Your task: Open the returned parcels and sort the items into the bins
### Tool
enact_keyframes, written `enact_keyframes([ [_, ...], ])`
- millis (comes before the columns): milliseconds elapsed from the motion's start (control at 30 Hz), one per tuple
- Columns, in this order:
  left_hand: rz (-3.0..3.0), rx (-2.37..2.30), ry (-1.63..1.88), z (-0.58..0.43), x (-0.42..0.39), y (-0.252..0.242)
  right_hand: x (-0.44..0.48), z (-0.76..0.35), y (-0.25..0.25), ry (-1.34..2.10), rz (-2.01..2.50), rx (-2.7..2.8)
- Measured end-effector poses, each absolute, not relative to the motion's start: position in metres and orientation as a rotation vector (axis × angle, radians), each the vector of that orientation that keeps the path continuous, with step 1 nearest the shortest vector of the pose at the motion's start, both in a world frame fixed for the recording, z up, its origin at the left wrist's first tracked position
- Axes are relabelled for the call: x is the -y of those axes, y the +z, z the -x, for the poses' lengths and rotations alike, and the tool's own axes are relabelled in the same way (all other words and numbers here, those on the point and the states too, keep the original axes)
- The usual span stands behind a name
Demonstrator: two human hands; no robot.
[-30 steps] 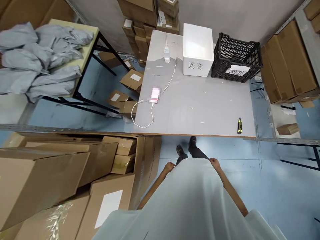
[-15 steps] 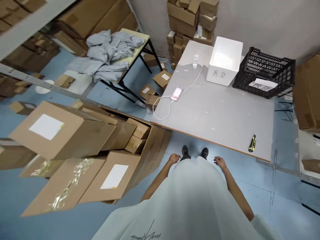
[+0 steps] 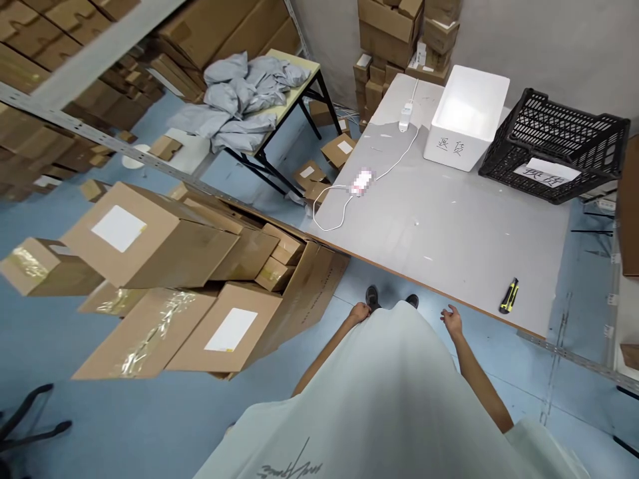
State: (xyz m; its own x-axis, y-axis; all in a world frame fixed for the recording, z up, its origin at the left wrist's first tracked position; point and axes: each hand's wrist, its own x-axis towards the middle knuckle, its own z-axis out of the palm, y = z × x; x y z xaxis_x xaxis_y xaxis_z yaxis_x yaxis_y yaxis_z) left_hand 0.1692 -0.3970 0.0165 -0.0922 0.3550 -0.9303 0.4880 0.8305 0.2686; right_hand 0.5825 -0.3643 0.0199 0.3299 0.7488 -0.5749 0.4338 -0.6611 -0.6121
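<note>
I stand in front of a grey table (image 3: 449,233), both arms hanging at my sides. My left hand (image 3: 358,312) rests by my pale shirt with its fingers loosely curled and nothing in them. My right hand (image 3: 452,320) hangs just below the table's near edge, fingers slightly apart, holding nothing. A yellow-and-black utility knife (image 3: 508,297) lies on the table's near right corner, the closest thing to my right hand. Cardboard boxes (image 3: 210,266) are piled on the floor to my left.
On the table: a phone (image 3: 362,182) on a white charging cable, a white foam box (image 3: 466,116), a black plastic crate (image 3: 554,153). Grey mailer bags (image 3: 244,100) lie heaped on a small side table. Shelving with cartons runs along the left. A chair base (image 3: 24,426) shows at lower left.
My head has turned left, bringing the box pile and left shelving into view. My right hand lifted slightly and its fingers spread a little. Nothing on the table moved.
</note>
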Motion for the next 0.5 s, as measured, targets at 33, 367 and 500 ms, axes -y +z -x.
enact_keyframes([
  [33, -0.662, -1.703, -0.123, -0.169, 0.396, 0.017, 0.368, -0.58, 0.019, 1.264, 2.268, 1.039],
  [367, -0.616, -1.834, 0.018, -0.163, 0.395, 0.034, 0.348, -0.548, 0.04, 1.39, 2.179, 1.178],
  [500, -0.507, -2.003, 0.353, -0.154, 0.407, 0.057, 0.31, -0.527, 0.054, 1.458, 1.956, 1.46],
])
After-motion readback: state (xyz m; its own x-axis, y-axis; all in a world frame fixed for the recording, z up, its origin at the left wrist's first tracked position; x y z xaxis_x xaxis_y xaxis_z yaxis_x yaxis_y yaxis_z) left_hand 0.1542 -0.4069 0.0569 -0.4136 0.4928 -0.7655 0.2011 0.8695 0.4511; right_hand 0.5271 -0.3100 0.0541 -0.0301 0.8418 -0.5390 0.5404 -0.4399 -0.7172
